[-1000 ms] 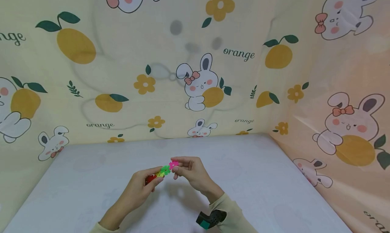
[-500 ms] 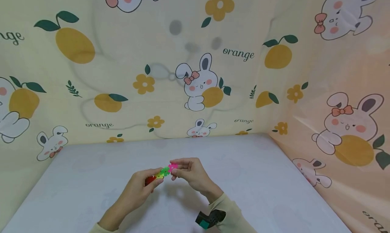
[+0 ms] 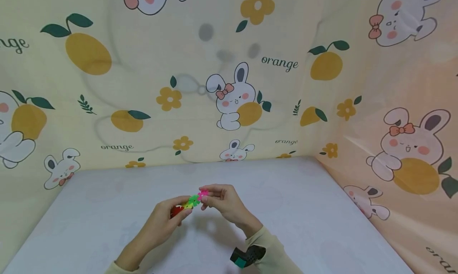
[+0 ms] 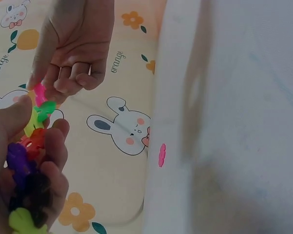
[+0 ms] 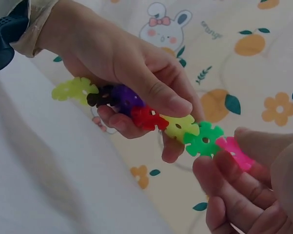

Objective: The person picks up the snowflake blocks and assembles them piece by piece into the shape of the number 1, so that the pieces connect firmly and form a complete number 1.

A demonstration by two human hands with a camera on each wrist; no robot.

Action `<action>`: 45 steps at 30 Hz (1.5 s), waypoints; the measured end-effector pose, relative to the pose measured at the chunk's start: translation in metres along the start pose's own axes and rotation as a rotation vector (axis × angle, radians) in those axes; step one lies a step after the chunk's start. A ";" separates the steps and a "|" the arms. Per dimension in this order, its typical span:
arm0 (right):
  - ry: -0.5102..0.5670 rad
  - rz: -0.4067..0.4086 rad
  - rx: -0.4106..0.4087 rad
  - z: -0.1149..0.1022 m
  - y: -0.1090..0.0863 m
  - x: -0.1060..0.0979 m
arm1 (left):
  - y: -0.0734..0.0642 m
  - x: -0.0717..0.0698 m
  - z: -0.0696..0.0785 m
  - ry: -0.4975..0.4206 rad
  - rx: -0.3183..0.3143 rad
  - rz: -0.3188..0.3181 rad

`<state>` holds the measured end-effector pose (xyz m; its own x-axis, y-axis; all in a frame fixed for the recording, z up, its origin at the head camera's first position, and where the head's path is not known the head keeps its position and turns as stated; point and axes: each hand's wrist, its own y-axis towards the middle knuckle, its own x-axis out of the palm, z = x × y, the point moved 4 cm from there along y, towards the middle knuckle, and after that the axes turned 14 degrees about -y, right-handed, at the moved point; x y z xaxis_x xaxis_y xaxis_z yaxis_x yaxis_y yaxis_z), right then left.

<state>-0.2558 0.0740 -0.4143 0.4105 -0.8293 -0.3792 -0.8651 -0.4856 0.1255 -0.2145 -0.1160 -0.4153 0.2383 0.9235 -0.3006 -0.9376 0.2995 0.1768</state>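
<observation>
A chain of flower-shaped plastic discs runs between my two hands above the white table (image 3: pixel 118 210). My left hand (image 3: pixel 162 222) grips its length, thumb near a yellow disc (image 5: pixel 178 127). Along the palm lie a red disc (image 5: pixel 149 118), a purple disc (image 5: pixel 124 97), a black disc (image 5: pixel 101 95) and a lime disc (image 5: pixel 73 90) at the tail. Past the left fingertips a green disc (image 5: pixel 205 138) sticks out. My right hand (image 3: pixel 229 204) pinches a pink disc (image 5: pixel 235 153) at the green disc's edge, partly covering it.
A cream cloth printed with rabbits and oranges (image 3: pixel 200 119) hangs behind the table and along its right side. A small pink piece (image 4: pixel 162 155) shows on the white surface in the left wrist view. A black device (image 3: pixel 247 257) is strapped at the right wrist.
Both hands stay almost in place, still holding the chain. The pink disc has tilted slightly between the right fingers.
</observation>
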 end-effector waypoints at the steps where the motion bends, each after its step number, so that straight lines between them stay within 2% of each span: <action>1: -0.015 -0.001 0.002 0.000 0.000 -0.001 | 0.000 0.000 0.000 0.001 -0.007 0.000; 6: -0.075 0.028 0.016 0.003 0.000 -0.009 | 0.002 0.001 0.000 -0.004 -0.063 0.015; 10: -0.071 0.067 0.025 0.006 0.002 -0.015 | 0.004 0.000 0.001 -0.011 -0.092 0.031; 25: -0.071 0.112 0.091 0.028 0.008 -0.025 | 0.004 -0.003 -0.005 -0.029 -0.126 0.054; 37: -0.153 0.144 0.140 0.057 0.031 -0.030 | 0.005 -0.006 -0.004 -0.035 -0.167 0.089; 45: -0.287 0.120 0.141 0.081 0.048 -0.028 | 0.005 -0.007 -0.008 -0.038 -0.164 0.061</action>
<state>-0.3316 0.0963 -0.4725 0.2224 -0.7569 -0.6145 -0.9419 -0.3295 0.0651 -0.2226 -0.1227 -0.4197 0.1858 0.9483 -0.2574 -0.9787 0.2019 0.0374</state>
